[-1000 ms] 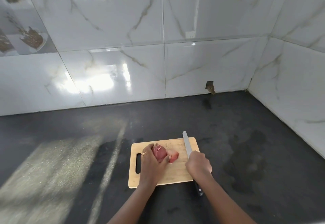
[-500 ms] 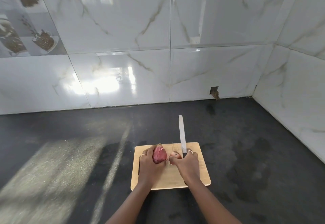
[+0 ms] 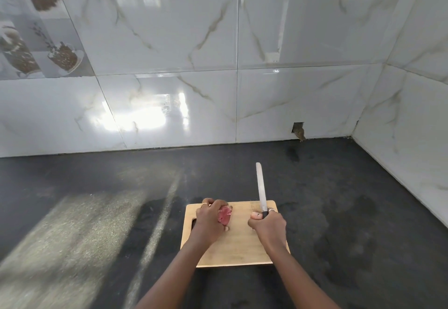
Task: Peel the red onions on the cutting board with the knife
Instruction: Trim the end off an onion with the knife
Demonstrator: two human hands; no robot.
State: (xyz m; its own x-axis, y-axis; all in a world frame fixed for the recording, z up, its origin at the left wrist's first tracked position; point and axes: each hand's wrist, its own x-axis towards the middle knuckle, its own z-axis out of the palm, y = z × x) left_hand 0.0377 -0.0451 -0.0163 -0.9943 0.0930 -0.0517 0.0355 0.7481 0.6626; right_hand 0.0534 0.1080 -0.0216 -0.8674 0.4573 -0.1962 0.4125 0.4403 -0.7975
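Observation:
A wooden cutting board (image 3: pixel 240 248) lies on the dark countertop near the front. My left hand (image 3: pixel 209 223) is closed around a red onion (image 3: pixel 224 215) over the board's left part; its fingers hide much of the onion. My right hand (image 3: pixel 268 227) grips the handle of a long knife (image 3: pixel 261 191) over the board's right part. The blade points away from me, past the board's far edge. A small pale scrap (image 3: pixel 226 229) lies on the board just below the onion. The two hands are apart.
The dark countertop (image 3: pixel 97 199) runs back to a glossy white marble-tiled wall (image 3: pixel 169 105) and meets a side wall (image 3: pixel 412 151) on the right. A small hole (image 3: pixel 298 130) sits low in the back wall. Sunlight streaks fall across the counter's left side.
My right hand lifted the knife from the board's right edge and now holds it blade forward. The two hands met half a second ago and have since drawn apart; the left keeps the onion.

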